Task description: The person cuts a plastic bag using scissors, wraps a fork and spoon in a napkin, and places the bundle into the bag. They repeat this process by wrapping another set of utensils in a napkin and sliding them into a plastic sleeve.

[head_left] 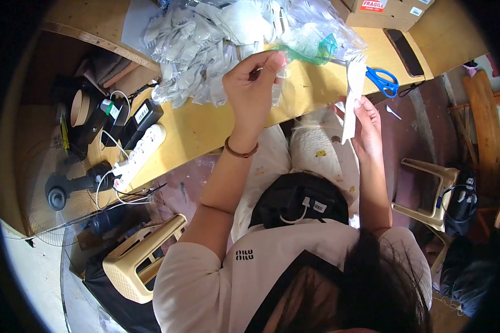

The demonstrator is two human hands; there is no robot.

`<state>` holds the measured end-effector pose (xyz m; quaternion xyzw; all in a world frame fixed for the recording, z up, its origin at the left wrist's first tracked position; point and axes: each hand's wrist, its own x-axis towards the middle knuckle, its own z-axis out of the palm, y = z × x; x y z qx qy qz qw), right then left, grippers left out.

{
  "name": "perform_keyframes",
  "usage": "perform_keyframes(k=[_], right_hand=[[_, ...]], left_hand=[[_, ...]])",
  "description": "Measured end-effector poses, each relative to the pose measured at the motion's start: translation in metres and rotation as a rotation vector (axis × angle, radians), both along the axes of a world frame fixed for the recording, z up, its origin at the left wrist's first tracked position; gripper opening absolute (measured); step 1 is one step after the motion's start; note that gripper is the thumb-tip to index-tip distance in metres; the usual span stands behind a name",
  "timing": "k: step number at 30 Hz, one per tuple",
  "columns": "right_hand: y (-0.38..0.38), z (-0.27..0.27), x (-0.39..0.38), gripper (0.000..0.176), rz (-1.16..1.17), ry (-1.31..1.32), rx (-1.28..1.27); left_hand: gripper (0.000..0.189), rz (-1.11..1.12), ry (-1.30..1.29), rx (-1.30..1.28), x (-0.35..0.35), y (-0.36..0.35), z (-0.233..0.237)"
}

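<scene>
My right hand (367,126) is closed around a white plastic fork (356,69) bundled with a folded white napkin (349,114). The fork's tines point away from me, over the table's front edge. Raised over the table, my left hand (254,80) pinches thumb and fingertips together on what looks like a thin clear plastic bag (281,89), hard to make out against the wood. Beyond it lies a large heap of cutlery packed in clear plastic (197,47). A green-tinted plastic bag (316,53) lies between my hands, and blue-handled scissors (384,82) rest just right of the fork.
A dark phone (404,53) lies at the table's right, below a cardboard box (391,14). On the left are a white power strip (140,155) with cables and a fan (58,197). Plastic stools stand at left (133,266) and right (428,188).
</scene>
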<state>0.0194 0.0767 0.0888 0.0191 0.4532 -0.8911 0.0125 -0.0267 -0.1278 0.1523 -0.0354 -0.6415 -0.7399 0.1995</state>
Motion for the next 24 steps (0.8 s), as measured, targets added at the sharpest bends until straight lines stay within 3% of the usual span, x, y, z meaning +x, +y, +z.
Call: perform_keyframes(k=[7,10,13,24], right_hand=[[-0.002,0.001,0.0,0.013,-0.002,-0.007,-0.013],[-0.002,-0.002,0.0,0.013,0.01,-0.006,-0.015],[-0.004,-0.002,0.0,0.014,0.002,0.004,-0.021],[-0.004,0.01,-0.015,0.017,0.021,0.063,0.022]], left_hand=[[0.018,-0.068,-0.067,-0.11,0.004,-0.008,-0.003],[0.018,-0.095,-0.006,0.058,0.001,0.0,-0.002],[0.018,-0.074,-0.057,-0.105,0.005,-0.005,-0.002],[0.021,-0.242,-0.03,0.011,0.0,-0.003,-0.006]])
